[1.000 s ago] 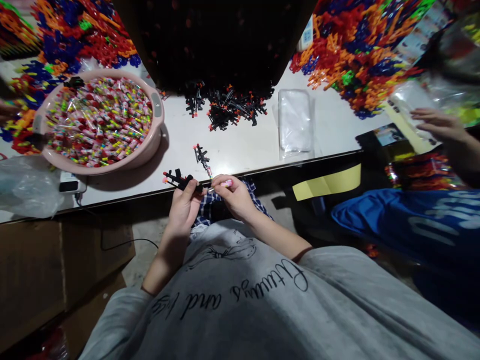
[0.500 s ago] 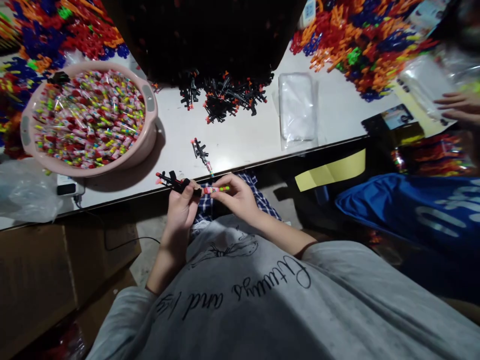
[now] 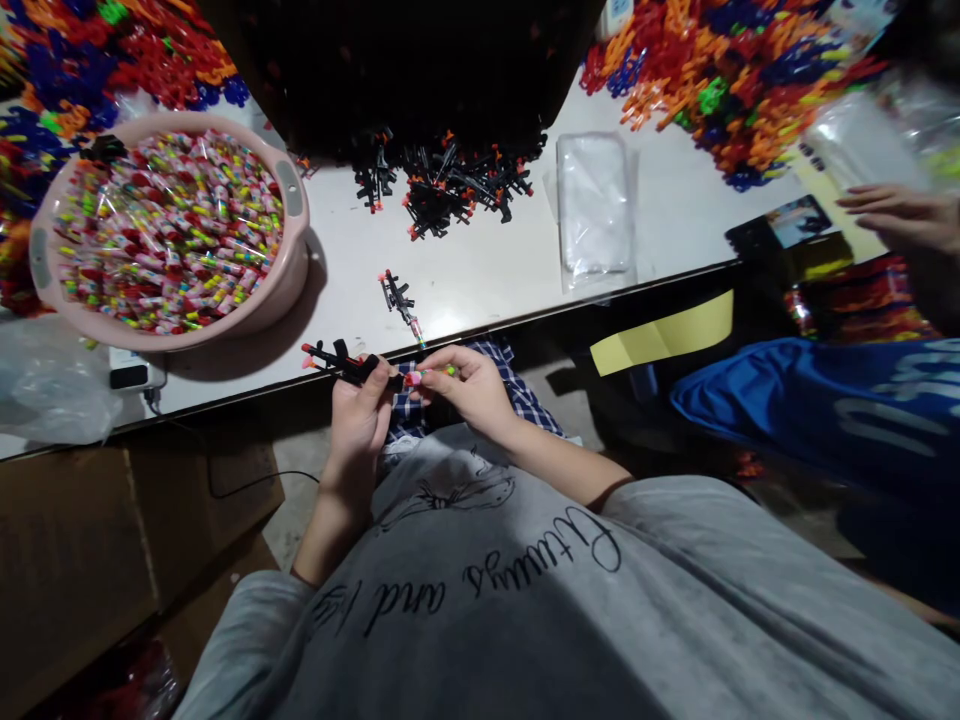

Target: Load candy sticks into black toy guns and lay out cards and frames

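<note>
Just off the table's front edge, my left hand [image 3: 363, 405] is closed around a black toy gun [image 3: 341, 362] with an orange-red tip pointing left. My right hand [image 3: 472, 388] pinches a small candy tube [image 3: 417, 379] in pink and red, its yellow-green end [image 3: 451, 370] showing past the fingers. The tube's red end meets the toy gun's rear; whether they are joined I cannot tell. On the table just beyond my hands lies another toy gun [image 3: 397, 295] with a colourful tube at its near end.
A pink basin [image 3: 296, 270] full of candy tubes stands at left. Black toy guns [image 3: 457, 185] are heaped beneath a large dark container [image 3: 405, 80]. Clear plastic bags [image 3: 595, 205] lie to the right. Colourful plastic pieces [image 3: 720, 75] pile up behind. A co-worker's hand [image 3: 900, 212] is at far right.
My right fingers have shifted along the candy tube and now cover most of it. The left hand keeps its hold on the toy gun. At right, the co-worker's hand has moved left.
</note>
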Demonstrator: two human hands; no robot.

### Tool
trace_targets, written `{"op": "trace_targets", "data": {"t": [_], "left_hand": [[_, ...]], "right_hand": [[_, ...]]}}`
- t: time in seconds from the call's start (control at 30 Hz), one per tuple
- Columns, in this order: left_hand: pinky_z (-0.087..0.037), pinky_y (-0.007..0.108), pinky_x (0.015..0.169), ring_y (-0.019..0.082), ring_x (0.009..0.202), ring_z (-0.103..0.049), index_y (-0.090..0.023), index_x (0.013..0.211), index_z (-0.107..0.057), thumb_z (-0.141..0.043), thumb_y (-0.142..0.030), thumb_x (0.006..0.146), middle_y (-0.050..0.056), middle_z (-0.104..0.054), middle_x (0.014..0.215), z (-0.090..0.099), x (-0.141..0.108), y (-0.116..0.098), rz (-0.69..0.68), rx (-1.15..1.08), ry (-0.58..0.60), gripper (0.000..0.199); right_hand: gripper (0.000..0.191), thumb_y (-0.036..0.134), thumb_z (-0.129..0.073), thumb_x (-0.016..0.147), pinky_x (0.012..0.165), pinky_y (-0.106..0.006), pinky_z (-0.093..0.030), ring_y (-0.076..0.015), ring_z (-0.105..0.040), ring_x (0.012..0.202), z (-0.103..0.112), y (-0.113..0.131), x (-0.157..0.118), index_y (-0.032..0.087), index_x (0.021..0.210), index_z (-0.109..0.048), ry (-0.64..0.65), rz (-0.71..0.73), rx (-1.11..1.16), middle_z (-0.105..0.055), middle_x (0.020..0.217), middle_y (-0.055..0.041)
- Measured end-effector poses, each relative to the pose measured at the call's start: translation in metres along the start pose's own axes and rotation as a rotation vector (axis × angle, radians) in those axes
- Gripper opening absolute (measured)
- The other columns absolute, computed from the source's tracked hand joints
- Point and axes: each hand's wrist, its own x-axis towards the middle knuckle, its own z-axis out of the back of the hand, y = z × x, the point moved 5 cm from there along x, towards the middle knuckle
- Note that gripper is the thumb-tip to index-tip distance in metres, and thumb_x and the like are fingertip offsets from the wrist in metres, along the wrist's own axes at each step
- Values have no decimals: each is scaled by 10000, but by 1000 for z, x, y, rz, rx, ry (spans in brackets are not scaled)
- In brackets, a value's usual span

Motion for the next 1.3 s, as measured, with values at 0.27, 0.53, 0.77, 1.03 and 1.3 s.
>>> {"op": "trace_targets", "data": {"t": [0.27, 0.53, 0.77, 1.03, 1.3], "left_hand": [[-482, 217, 581, 73, 559, -533, -164, 670, -614, -918, -400, 577, -37, -574, 621, 1, -1, 8, 81, -44, -63, 395], [-496, 247, 592, 98, 543, -544, -180, 654, -584, -793, -373, 758, -49, -525, 525, 0, -1, 15, 240, -127, -24, 303], [-498, 261, 588, 110, 559, -576, -177, 648, -600, -803, -377, 752, -15, -601, 579, -2, -4, 13, 192, -75, -29, 303], [-532, 270, 598, 117, 574, -597, -175, 691, -617, -886, -395, 645, -16, -599, 635, -2, -10, 3, 104, 6, -46, 350], [-545, 240, 775, 118, 780, -671, -161, 869, -675, -901, -287, 611, 8, -710, 863, 4, -14, 0, -95, 60, -185, 365]], "right_hand": [[369, 499, -816, 674, 520, -217, -498, -72, -538, 487, 2, -13, 3, 216, 832, -640, -18, -76, 160, -611, 579, 63], [344, 433, -862, 624, 639, -266, -557, -111, -625, 634, -1, -12, 4, 204, 806, -682, 21, -126, 175, -694, 718, 2], [332, 457, -848, 650, 699, -285, -573, -114, -667, 662, -2, -13, 3, 211, 823, -710, 10, -67, 108, -724, 745, 4], [363, 456, -862, 627, 714, -291, -589, -126, -700, 693, 0, -13, -1, 215, 847, -702, -4, -69, 90, -737, 789, 7], [329, 442, -854, 650, 796, -328, -595, -136, -708, 734, 6, -16, -2, 231, 839, -686, -45, 22, 40, -736, 801, 12]]}}
